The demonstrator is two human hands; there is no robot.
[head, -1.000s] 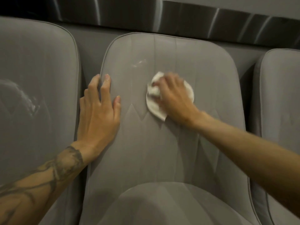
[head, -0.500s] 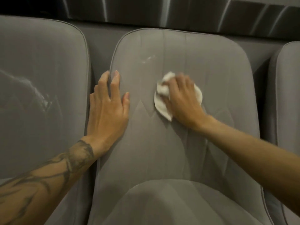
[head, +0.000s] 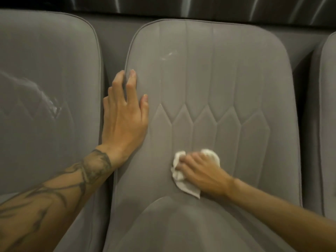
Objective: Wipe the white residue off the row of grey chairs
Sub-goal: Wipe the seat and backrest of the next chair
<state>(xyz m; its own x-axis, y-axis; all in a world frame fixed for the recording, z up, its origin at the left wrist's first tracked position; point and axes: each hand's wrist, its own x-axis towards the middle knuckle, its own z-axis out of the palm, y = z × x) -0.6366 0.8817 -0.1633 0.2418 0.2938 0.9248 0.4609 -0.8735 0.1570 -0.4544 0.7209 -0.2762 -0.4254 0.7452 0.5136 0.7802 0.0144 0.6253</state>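
The middle grey chair (head: 227, 88) fills the view, its quilted backrest facing me. A small white residue streak (head: 168, 55) shows near its upper left. My right hand (head: 201, 173) presses a crumpled white cloth (head: 179, 176) against the lower backrest, just above the seat cushion, with fingers curled over the cloth. My left hand (head: 123, 117) lies flat on the backrest's left edge, fingers straight and spread. The left grey chair (head: 45, 88) carries a larger white residue smear (head: 49, 102) across its backrest.
A third grey chair (head: 327, 115) shows at the right edge. Narrow dark gaps separate the chairs. A dark shiny metal panel (head: 181, 6) runs along the top behind the chair backs. The seat cushion (head: 181, 230) bulges toward me at the bottom.
My right hand has dragged the cloth down the backrest from its middle to just above the seat. My left hand has stayed on the backrest's left edge.
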